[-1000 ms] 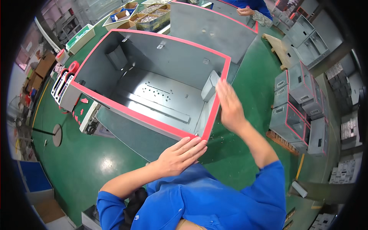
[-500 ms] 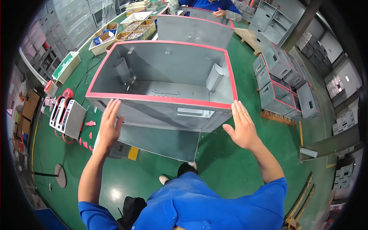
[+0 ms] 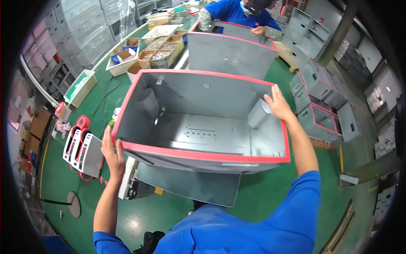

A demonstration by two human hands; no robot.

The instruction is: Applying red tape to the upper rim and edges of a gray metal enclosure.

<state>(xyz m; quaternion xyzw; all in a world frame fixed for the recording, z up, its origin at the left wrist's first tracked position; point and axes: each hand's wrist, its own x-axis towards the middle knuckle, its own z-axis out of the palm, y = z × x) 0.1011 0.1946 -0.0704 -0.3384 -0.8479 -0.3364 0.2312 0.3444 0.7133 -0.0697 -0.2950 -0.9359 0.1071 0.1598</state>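
In front of me stands a large grey metal cabinet [image 3: 203, 99], its opening facing up and its rim lined with red tape. Inside are two angled grey brackets and a floor with rows of small holes. My left hand [image 3: 113, 158] lies flat against the cabinet's front left corner, fingers stretched. Across the right rim, near the back corner, rests my right hand [image 3: 279, 103] with its fingers straight and its thumb toward the inside. Beneath the cabinet, a dark flat board [image 3: 190, 184] shows at the near side.
Beyond it, a person [image 3: 243, 17] in blue leans over another red-taped cabinet [image 3: 230, 55]. Parts boxes [image 3: 163, 53] stand back left. White devices with red tape rolls [image 3: 86, 152] are at left. Stacked grey cabinets [image 3: 317, 101] stand at right.
The cabinet's opening has turned and come nearer to me, showing more of its inside. My right hand has moved from the front right corner to the right rim; my left hand has reached the left corner.
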